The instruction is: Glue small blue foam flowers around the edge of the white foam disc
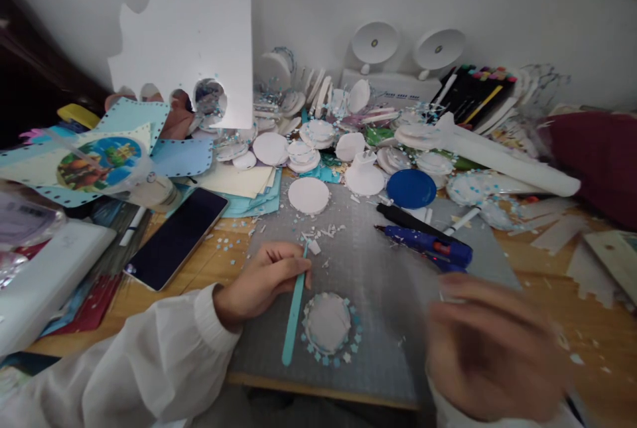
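Observation:
My left hand (271, 279) is closed around slim turquoise tweezers (293, 322), their narrow tip pointing away from me and the broad end toward me. Just right of them, a round white disc (327, 323) lies on the grey cutting mat (378, 348), ringed by small blue and white squares. My right hand (492, 348) is smeared by motion at the mat's right edge, so what its fingers hold, if anything, does not show. Beyond it lies a blue glue gun (428, 245) with a small red light. White scraps (323, 234) are scattered past my left fingertips.
Several white discs (308, 196) and decorated pieces are heaped along the wall, with a blue lid (411, 188) in front. A phone (176, 239) and paper sheets (243, 179) lie left. A cut white board (199, 36) stands behind; a white roll (512, 162) lies right.

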`<state>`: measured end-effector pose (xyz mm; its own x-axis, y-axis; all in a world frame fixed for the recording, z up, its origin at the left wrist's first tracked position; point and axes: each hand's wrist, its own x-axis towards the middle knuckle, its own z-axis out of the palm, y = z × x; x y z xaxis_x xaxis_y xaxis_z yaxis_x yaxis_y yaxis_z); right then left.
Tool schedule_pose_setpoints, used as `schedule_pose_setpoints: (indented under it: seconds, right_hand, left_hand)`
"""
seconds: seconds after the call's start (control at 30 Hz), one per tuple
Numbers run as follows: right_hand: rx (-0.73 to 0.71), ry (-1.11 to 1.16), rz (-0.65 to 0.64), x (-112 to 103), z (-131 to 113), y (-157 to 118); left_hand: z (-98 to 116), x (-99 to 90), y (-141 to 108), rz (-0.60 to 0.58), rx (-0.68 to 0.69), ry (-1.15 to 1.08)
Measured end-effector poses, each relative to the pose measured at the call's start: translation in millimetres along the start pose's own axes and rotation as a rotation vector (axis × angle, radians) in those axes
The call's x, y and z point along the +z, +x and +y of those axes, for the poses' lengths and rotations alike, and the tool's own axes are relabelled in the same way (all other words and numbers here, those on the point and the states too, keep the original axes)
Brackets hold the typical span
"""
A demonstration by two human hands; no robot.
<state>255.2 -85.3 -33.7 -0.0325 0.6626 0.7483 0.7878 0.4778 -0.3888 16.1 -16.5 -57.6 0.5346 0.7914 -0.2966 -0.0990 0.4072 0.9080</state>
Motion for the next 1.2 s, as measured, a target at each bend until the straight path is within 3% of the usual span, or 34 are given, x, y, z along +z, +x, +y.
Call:
schedule_pose_setpoints:
  seconds: [0.07,0.1,0.13,0.2,0.3,0.4,0.57,0.8,1.0,1.2]
  right_hand:
    - [0.154,-0.022,0.352,-8.2,22.5,-9.9]
    - [0.251,-0.006,0.415,-9.6,33.1,-14.7]
    - [0.33,-0.01,0.382,-9.5,42.5,-19.4]
    - [0.388,-0.144,0.189,-5.7,56.4,-28.2]
    - [0.331,-0.353,-0.113,4.7,64.9,-39.1]
    - [0.271,-0.475,-0.254,14.2,64.0,-42.5]
    - [0.332,-0.455,-0.207,18.9,58.9,-22.7]
    - [0.484,-0.083,-0.035,39.6,42.3,-2.7]
    - [0.35,0.134,-0.193,45.4,29.6,-10.8]
    - [0.395,0.124,-0.221,41.4,32.1,-11.8]
  left_hand:
    - [-2.4,-2.0,0.8,0.01,0.018,0.02]
    - [-3.8,-2.8,0.9,0.008,0.022,0.034]
    - [-5.2,-3.4,0.9,0.002,0.021,0.048]
    - [-7.1,-3.9,0.8,-0.005,0.013,0.069]
    - [-7.6,-3.7,1.2,-0.004,0.025,0.092]
    - [-7.0,-3.5,2.0,0.001,0.058,0.107]
    - [-7.7,-3.9,2.0,-0.03,0.101,0.149]
    - [-6.5,-5.5,1.4,-0.127,0.136,0.285]
    - [0.8,-2.3,0.1,-0.177,0.075,0.34]
    - [4.2,0.5,-0.4,-0.22,0.082,0.385]
